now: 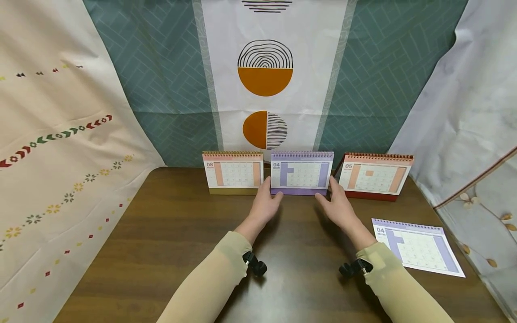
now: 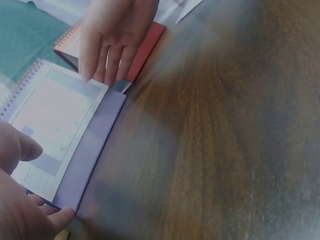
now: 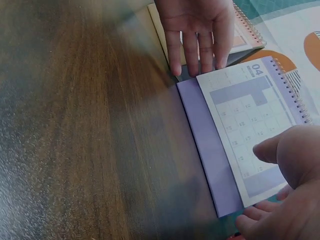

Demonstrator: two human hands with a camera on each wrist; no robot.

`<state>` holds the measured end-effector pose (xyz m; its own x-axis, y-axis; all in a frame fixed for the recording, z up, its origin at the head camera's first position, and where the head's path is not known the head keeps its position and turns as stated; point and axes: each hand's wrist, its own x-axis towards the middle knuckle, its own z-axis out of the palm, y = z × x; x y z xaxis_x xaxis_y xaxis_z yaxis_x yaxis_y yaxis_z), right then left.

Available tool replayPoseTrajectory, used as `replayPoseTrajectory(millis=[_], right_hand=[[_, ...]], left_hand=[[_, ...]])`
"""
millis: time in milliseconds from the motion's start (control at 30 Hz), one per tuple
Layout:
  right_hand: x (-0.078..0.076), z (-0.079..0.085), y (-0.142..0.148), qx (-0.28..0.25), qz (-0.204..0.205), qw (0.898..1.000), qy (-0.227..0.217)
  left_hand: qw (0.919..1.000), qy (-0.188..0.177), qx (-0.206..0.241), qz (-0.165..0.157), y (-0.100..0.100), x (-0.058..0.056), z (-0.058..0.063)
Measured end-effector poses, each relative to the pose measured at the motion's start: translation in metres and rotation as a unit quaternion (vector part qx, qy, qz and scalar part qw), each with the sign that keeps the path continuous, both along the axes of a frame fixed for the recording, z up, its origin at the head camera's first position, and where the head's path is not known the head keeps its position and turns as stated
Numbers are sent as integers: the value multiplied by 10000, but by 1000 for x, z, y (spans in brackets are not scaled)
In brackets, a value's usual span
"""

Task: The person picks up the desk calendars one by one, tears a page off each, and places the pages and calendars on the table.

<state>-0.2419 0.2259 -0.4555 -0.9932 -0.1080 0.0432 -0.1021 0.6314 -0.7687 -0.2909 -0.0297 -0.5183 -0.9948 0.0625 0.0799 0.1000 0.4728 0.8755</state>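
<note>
A purple desk calendar (image 1: 302,172) marked 04 stands at the back middle of the table, between the two hands. At its left edge is my left hand (image 1: 266,202), fingers extended along the side and thumb apart in front. My right hand (image 1: 337,204) is at the opposite edge in much the same pose. From the right wrist view, the left hand's fingers (image 3: 190,52) look straight, with their tips by the calendar's end. The right hand's fingers (image 2: 114,62) also appear straight in the left wrist view. Neither hand visibly grips it; firm contact is hard to tell.
An orange-and-tan desk calendar (image 1: 236,172) marked 08 stands left of the purple one. To the right is a red-based calendar (image 1: 375,176) marked 05, slightly angled. A loose purple 04 sheet (image 1: 420,246) lies at the table's right. Patterned cloth (image 1: 173,80) hangs behind.
</note>
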Motion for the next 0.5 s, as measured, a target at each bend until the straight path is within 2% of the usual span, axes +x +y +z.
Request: replayPoseTrajectory(millis=[67, 167, 200, 267, 400, 433, 500], right_hand=[[1, -1, 0, -38, 0, 10000, 30], [2, -2, 1, -104, -14, 9999, 58], [2, -2, 1, -142, -18, 9999, 54], [3, -2, 2, -188, -22, 9998, 48], [5, -2, 4, -278, -27, 9995, 127], [6, -2, 4, -287, -22, 9994, 179], [7, -2, 6, -308, -5, 9990, 311]], left_hand=[[10000, 4, 50, -71, -1, 8, 7], [9995, -18, 261, -202, -4, 22, 25], [9994, 93, 235, -238, -5, 24, 25], [9986, 63, 415, -328, -7, 33, 38], [9980, 221, 384, -456, -9, 40, 46], [9976, 148, 469, -479, -8, 44, 52], [9976, 176, 462, -476, -9, 45, 53]])
